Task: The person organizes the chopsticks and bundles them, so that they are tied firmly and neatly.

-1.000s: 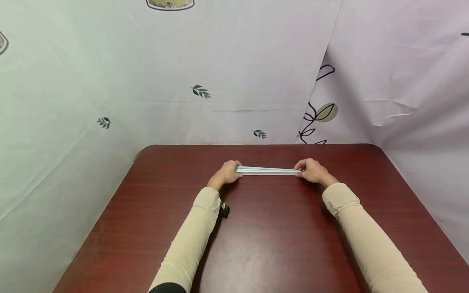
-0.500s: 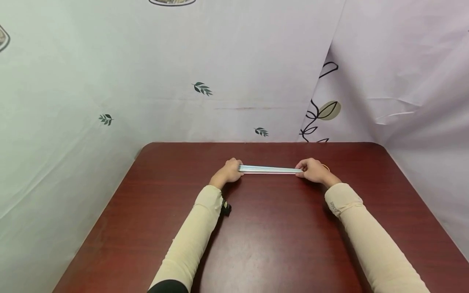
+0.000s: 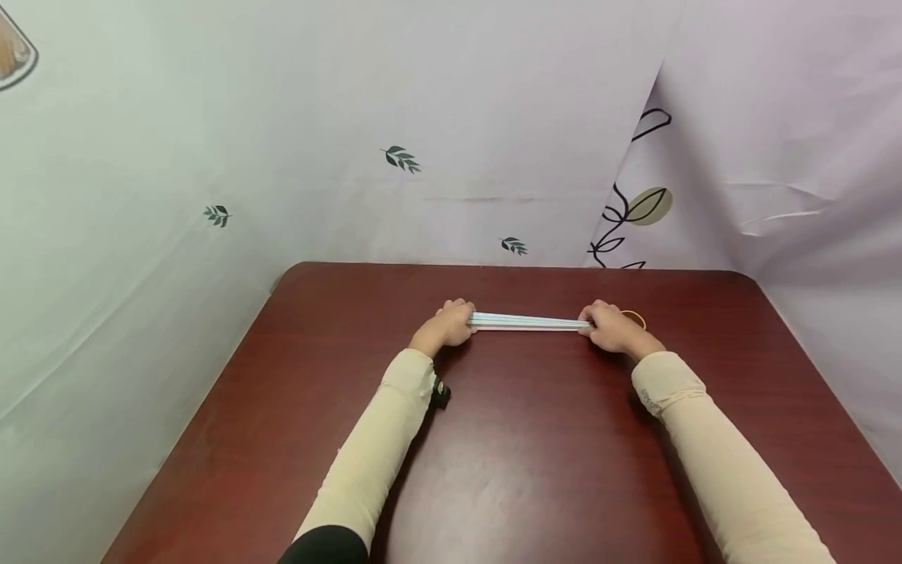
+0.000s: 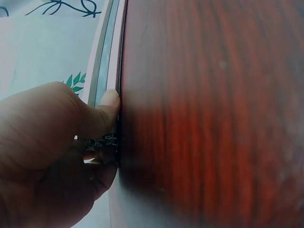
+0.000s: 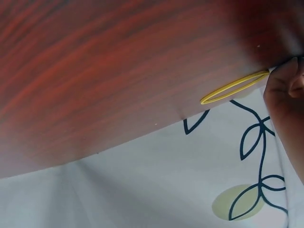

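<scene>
A long, narrow folding fan [image 3: 530,322], closed, lies crosswise near the far edge of the table. Its layers are pale blue and white with a pinkish near edge, and it tapers toward the right. My left hand [image 3: 452,322] grips its wider end; in the left wrist view the thumb [image 4: 110,101] presses the near face, close to a dark patterned patch. At the narrow end, my right hand [image 3: 611,326] pinches the fan between thumb and fingers. A thin yellow loop [image 3: 635,314] sticks out beyond that hand and shows clearly in the right wrist view.
The red-brown wooden table [image 3: 521,454] has rounded far corners. White cloth [image 3: 451,117] printed with leaves hangs right behind and beside it. A black device [image 3: 441,393] sits at the left wrist.
The head view has shifted a little, so everything sits differently in it. Both hands keep hold of the fan's ends. More of the yellow loop shows beyond the right hand.
</scene>
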### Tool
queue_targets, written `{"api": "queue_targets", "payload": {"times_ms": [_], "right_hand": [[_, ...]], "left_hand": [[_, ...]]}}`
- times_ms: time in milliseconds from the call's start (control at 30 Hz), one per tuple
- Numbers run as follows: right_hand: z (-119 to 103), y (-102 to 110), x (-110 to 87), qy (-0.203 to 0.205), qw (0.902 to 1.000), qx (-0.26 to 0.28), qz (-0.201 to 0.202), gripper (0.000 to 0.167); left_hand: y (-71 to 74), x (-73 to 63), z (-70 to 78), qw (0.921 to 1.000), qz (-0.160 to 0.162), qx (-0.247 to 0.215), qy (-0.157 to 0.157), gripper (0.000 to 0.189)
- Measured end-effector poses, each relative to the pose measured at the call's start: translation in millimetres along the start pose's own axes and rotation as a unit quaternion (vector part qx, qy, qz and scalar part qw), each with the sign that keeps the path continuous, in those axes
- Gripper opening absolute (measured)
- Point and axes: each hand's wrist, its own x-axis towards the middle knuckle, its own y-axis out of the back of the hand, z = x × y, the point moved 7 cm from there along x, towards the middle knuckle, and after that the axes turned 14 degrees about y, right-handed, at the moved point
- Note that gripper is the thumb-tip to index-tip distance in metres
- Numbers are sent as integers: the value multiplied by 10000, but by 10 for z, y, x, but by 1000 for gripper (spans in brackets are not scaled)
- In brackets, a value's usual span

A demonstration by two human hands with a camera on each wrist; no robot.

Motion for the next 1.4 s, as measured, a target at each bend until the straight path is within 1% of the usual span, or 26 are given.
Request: {"api": "queue_targets", "payload": {"times_ms": [133,333,433,567,667,700,800,967,1067,1267,1400], "right_hand": [[-16,27,-20,38,9996,-254,-87,10],[-31,12,-29,90,9996,-255,-106,9],[-68,27,-51,262,9995,-188,-13,9],[-132,74,-79,572,9981,-118,186,10],[-144,85,-87,533,9984,68,174,8],[-139,82,-91,456,9987,191,123,6],[-147,79,-115,330,9988,365,34,4],[-228,119,-205,313,9974,650,20,4],[-281,167,-266,337,9954,891,62,5],[-401,266,-373,495,9920,1155,148,16],[-441,301,-449,448,9887,1420,177,25]], "left_hand": [[0,33,19,10000,-36,-35,-28,38],[-18,26,-10,9999,-45,-113,-35,35],[-23,2,-14,9999,-80,-94,-90,35],[3,-35,8,9997,-25,-79,-246,33],[34,-57,19,9995,31,-86,-318,31],[42,-64,21,9994,30,-114,-331,30],[54,-98,24,9992,-42,-189,-358,29],[90,-206,38,9980,-121,-350,-507,28],[121,-290,41,9964,-159,-574,-611,27],[135,-455,40,9893,-467,-1102,-835,31],[182,-572,74,9828,-616,-1371,-1068,30]]}}
